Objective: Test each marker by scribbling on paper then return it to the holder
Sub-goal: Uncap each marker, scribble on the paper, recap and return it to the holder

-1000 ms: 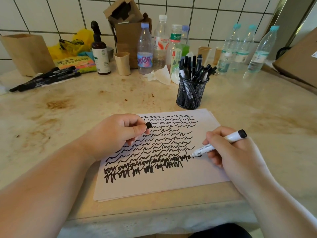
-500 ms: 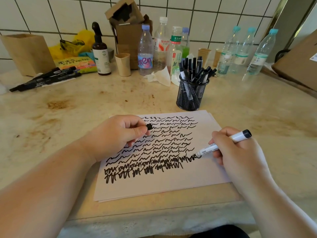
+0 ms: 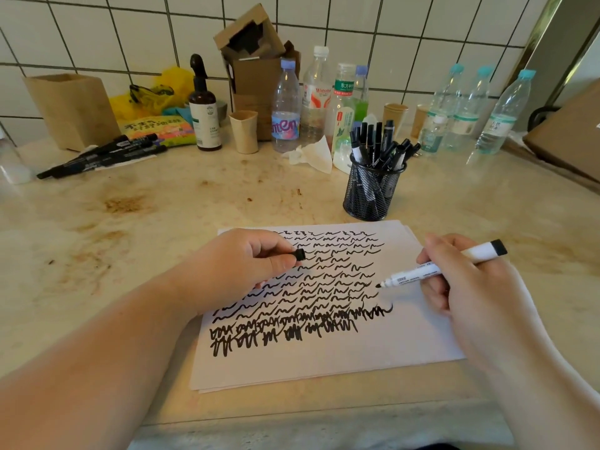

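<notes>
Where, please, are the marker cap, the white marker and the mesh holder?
marker cap [image 3: 299,254], head view, its black end.
white marker [image 3: 418,275], head view, its printed barrel.
mesh holder [image 3: 370,193], head view, its front wall.

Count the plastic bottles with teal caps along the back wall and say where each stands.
3, all at the back right of the counter, in a row right of the mesh holder: left bottle, middle bottle, right bottle. A smaller white-capped bottle stands before them; others could be hidden.
</notes>
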